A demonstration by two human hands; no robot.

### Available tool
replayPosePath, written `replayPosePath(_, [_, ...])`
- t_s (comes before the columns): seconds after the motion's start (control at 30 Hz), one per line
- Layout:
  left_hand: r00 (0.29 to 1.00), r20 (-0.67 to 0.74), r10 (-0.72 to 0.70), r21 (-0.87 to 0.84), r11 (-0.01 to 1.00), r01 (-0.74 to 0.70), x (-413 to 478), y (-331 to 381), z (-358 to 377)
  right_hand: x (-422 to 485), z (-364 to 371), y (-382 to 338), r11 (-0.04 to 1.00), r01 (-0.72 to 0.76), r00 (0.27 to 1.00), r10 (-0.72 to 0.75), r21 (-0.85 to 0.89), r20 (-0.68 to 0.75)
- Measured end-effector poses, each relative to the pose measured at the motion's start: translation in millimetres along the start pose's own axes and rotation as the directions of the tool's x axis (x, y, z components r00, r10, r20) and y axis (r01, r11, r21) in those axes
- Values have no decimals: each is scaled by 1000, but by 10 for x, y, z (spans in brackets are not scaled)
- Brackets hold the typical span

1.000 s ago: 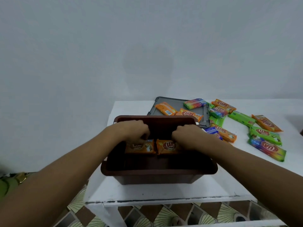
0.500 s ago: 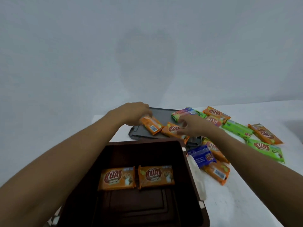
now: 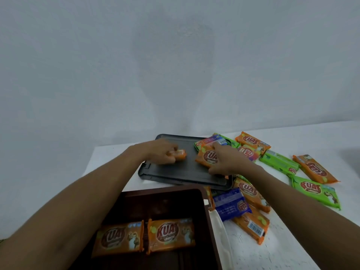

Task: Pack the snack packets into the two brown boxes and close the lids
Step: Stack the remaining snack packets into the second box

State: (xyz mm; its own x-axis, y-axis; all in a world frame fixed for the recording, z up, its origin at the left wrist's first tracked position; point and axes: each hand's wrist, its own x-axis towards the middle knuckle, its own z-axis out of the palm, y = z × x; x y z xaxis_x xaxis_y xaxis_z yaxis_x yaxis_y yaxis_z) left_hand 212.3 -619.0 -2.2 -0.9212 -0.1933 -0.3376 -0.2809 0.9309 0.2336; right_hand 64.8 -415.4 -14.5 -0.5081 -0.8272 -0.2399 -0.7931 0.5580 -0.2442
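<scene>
Fingers of the left hand curled round a small orange packet, tipping it up on edge. Fingers of the right hand spread over an orange Kuat packet, thumb at one edge and fingertips at the other: a grip, though the packet is not yet clear of what it lies on. One packet per hand, likely so two go in at a time.

White surface carries everything. Brown box sits nearest the person, open, only partly in view; no second box visible. Dark grey lid lies flat just beyond it, probably set aside to keep the box mouth free, and both gripped packets are on it. Loose packets, green, orange and blue, are scattered right of lid and box, within the right hand's reach. Two Kuat packets lie flat, side by side, on the box floor, a first row with room left. Packing is at an early stage.

Against half a second ago: both hands were arriving at these same packets, and the left one lay flat with its barcode up. A second ago both hands were down in the box on the first pair.
</scene>
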Motion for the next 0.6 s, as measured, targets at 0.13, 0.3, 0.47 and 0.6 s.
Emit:
replayPosePath(0.13, [970,1,-241,-845,518,130,-164,7,-83,-103,-36,-13,939,-52,998,61,340,-15])
replayPosePath(0.3, [973,20,-230,-944,317,95,-606,-78,-321,-343,-149,-251,758,8,993,70,653,-93])
replayPosePath(0.47, [974,-101,-204,-889,458,3,-1202,-55,-403,-685,-317,-591,606,103,984,56,789,-172])
replayPosePath(0.6, [962,-157,-222,-778,628,18,-1695,2,-381,-1002,-458,-853,581,186,981,-60,792,-186])
